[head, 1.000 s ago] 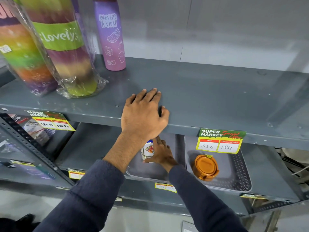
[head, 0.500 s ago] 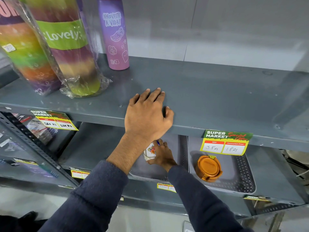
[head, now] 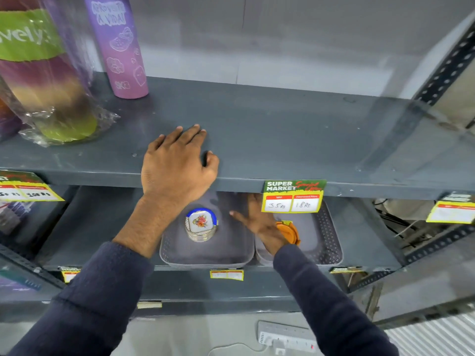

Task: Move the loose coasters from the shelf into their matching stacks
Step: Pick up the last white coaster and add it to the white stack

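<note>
A stack of white coasters with a flower print and blue rim [head: 201, 224] stands in the left grey tray [head: 205, 258] on the lower shelf. An orange coaster stack [head: 289, 231] sits in the right grey tray [head: 326, 242], partly hidden by my right wrist. My right hand [head: 257, 222] hovers open between the two stacks, fingers spread, holding nothing; its fingertips are hidden behind the upper shelf's edge. My left hand [head: 177, 165] rests flat on the front edge of the upper grey shelf [head: 282, 140], thumb curled over the lip.
A purple bottle [head: 118, 47] and plastic-wrapped multicoloured tumblers [head: 48, 80] stand at the upper shelf's left. A green and yellow price tag [head: 293, 196] hangs from the shelf edge above the orange stack. A perforated upright [head: 447, 65] is at right. A power strip [head: 285, 337] lies on the floor.
My right hand has let go of the flower coaster stack and moved right toward the orange stack. The stack now stands free in the left tray. My left hand stays put.
</note>
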### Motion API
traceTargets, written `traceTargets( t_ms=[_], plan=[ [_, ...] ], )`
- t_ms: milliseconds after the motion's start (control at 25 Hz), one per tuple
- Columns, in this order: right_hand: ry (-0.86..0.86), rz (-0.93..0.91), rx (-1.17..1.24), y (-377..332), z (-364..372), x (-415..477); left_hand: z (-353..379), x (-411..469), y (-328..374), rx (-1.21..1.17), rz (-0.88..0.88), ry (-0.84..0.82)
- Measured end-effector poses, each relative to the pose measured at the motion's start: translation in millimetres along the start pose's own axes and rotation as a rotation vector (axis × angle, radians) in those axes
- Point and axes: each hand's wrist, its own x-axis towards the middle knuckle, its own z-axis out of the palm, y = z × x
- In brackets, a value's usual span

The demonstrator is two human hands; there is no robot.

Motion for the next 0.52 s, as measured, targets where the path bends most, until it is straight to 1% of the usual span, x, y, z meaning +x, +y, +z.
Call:
traceTargets(
  t_ms=[40,80,120,200,240,320,400,520],
  plan=[
    [0.013,0.07,0.048,20.2,-13.7,-6.6,-0.1,-0.2,2.2,-0.009,0.006,0.007],
    [0.032,0.099,0.065,36.4,-24.6,-10.0,-0.1,-0.9,1.0,-0.01,0.003,0.018],
    [0.021,0.1,-0.037,50.6,-34.5,-13.6,-0.2,-1.1,0.4,-0.009,0.001,0.028],
    [-0.09,0.147,-0.287,73.0,-45.9,-20.5,-0.8,-0.9,2.4,-0.015,0.009,0.034],
    [-0.151,0.184,-0.35,80.4,-47.0,-21.6,-1.3,-1.0,2.8,-0.017,0.009,0.035],
    [-0.242,0.24,-0.318,92.5,-46.0,-21.9,-1.2,-1.1,3.2,-0.018,0.009,0.034],
    [-0.308,0.246,-0.255,98.2,-48.1,-20.3,-1.5,-1.0,3.3,-0.016,0.013,0.029],
    [-0.369,0.219,-0.309,98.5,-53.0,-17.7,-1.2,-0.7,2.2,-0.012,0.014,0.009]
  ],
)
